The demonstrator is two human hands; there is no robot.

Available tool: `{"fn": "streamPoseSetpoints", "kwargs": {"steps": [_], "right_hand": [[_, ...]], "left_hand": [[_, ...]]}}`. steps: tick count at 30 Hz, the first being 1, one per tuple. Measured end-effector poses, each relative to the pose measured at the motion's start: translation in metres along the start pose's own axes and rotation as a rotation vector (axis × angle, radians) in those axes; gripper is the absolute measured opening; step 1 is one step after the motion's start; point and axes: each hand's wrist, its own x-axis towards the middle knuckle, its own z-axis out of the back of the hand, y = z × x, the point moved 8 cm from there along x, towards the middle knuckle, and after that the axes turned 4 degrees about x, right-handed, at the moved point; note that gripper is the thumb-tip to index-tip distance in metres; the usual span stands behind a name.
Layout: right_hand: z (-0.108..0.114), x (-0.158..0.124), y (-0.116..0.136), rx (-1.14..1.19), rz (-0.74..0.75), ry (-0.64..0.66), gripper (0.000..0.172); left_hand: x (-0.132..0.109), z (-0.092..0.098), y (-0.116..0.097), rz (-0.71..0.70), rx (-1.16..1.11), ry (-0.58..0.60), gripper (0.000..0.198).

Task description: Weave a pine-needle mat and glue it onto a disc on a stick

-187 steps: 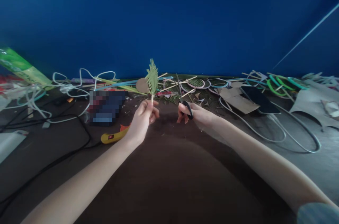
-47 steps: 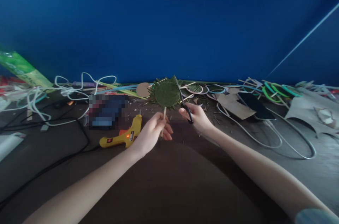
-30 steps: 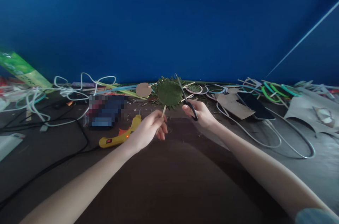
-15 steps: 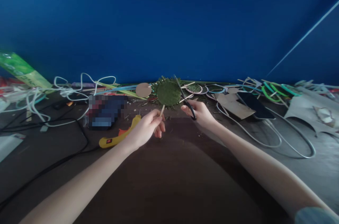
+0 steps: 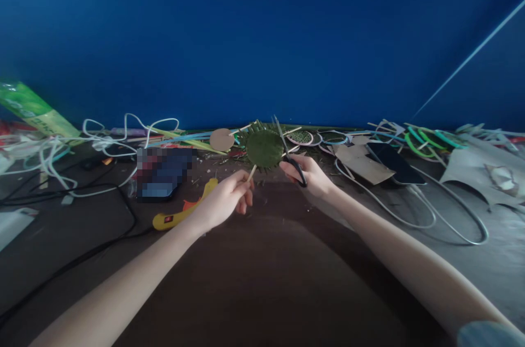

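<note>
My left hand [image 5: 225, 199] pinches the thin wooden stick of a round green woven disc [image 5: 263, 148] with a fringed edge, held up in front of me. My right hand [image 5: 314, 175] grips black-handled scissors [image 5: 289, 153], blades pointing up and lying against the right edge of the disc. Both hands hover above the dark work surface, close together.
A yellow glue gun [image 5: 180, 212] lies just left of my left hand. White cables [image 5: 102, 139] and black cords trail at left. At right lie cardboard pieces [image 5: 363, 158], a dark phone [image 5: 396, 161], coloured hoops [image 5: 430, 139] and a grey cable loop [image 5: 451, 216]. A blue wall stands behind.
Earlier the disc was edge-on; it has since turned to face me. In the last second my hands shifted slightly and the scissor blades stay at the disc's right edge.
</note>
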Motion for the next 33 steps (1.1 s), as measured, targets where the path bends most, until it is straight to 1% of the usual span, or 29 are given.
{"fn": "streamPoseSetpoints", "kwargs": {"steps": [2,7,11,13,16,19,23,27,33], "right_hand": [[0.0,0.0,-0.001,0.002,0.001,0.0,0.044],[0.004,0.002,-0.008,-0.06,0.013,-0.062,0.046],[0.006,0.002,-0.009,-0.118,0.036,-0.09,0.045],[0.007,0.002,-0.008,-0.117,0.038,-0.078,0.044],[0.005,0.003,-0.007,-0.09,0.025,-0.018,0.043],[0.004,0.003,-0.003,-0.07,0.025,0.032,0.041],[0.002,0.003,0.0,-0.076,0.03,0.068,0.04],[0.003,0.003,-0.003,-0.095,0.019,0.056,0.04],[0.005,0.004,-0.007,-0.128,0.031,0.024,0.043]], "left_hand": [[0.0,0.0,0.001,-0.004,0.015,0.007,0.013],[0.001,0.001,0.003,0.004,0.03,0.008,0.013],[0.001,0.005,0.002,0.011,0.067,-0.009,0.014],[0.001,0.008,0.001,0.015,0.092,-0.021,0.014],[0.002,0.014,-0.001,0.015,0.148,-0.037,0.015],[0.002,0.019,-0.003,-0.008,0.191,-0.033,0.016],[0.001,0.024,-0.002,-0.033,0.229,-0.02,0.019],[0.001,0.029,-0.001,-0.023,0.292,-0.02,0.022],[0.001,0.033,-0.002,-0.028,0.337,-0.04,0.022]]}}
